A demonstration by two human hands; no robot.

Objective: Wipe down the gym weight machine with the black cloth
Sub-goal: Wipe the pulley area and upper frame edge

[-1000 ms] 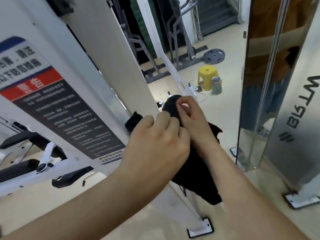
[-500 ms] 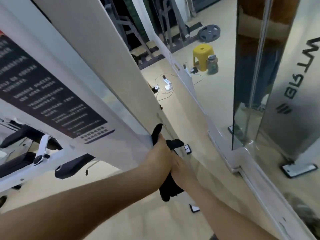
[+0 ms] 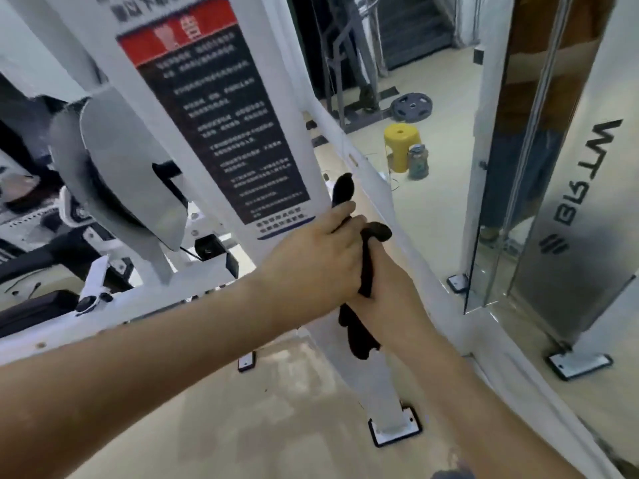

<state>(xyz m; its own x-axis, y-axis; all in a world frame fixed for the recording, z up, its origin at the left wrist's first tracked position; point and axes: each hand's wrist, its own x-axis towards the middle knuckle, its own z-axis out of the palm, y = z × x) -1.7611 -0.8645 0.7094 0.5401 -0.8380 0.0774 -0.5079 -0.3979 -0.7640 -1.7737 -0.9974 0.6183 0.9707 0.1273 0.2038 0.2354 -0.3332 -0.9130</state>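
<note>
The white weight machine (image 3: 297, 108) stands in front of me, its upright post carrying a red and black warning label (image 3: 221, 119). The black cloth (image 3: 359, 333) is wrapped around the post's right edge, one end sticking up above my fingers and the other hanging down below my hands. My left hand (image 3: 318, 257) grips the cloth against the post from the left. My right hand (image 3: 387, 281) holds the cloth from the right, mostly hidden behind the left hand.
A grey cam plate (image 3: 121, 167) and black padded parts sit to the left. A yellow stool (image 3: 399, 146), a jar (image 3: 417, 162) and a weight plate (image 3: 411, 107) lie on the floor beyond. A mirrored panel (image 3: 553, 167) stands at right. The post's foot (image 3: 394, 428) is bolted below.
Both hands slid down the post with the cloth, then came a little higher; the view has swung up, so the warning label is in front again.
</note>
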